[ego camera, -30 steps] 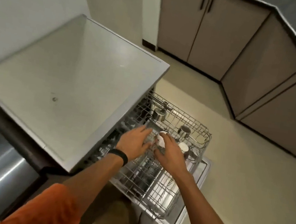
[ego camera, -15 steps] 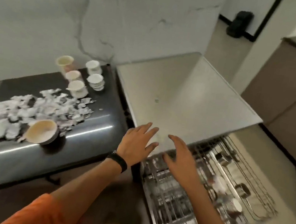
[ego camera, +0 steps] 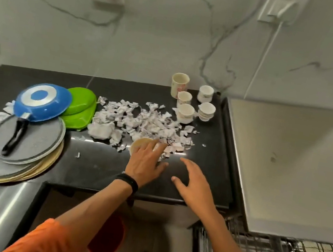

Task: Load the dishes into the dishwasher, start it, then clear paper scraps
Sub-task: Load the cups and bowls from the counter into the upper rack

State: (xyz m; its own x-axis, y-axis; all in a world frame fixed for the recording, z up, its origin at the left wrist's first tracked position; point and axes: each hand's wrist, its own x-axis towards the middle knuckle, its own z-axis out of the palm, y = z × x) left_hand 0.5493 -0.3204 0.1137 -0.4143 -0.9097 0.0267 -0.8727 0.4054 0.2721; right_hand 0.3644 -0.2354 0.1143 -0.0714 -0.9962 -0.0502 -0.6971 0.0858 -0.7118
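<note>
Bowl (ego camera: 139,143) under outstretched left hand (ego camera: 147,163); right hand (ego camera: 193,183) alongside (both hands splayed, empty).

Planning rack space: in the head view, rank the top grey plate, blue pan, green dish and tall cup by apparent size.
Largest: top grey plate (nearest, so flattered)
blue pan
green dish (partly hidden, unsure against pan)
tall cup

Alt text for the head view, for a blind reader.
A person's left hand is spread over a small tan bowl at the near edge of a pile of paper scraps on a black counter, the right hand open beside it. Several cups stand behind the scraps; stacked plates and a blue pan lie at left.
</note>
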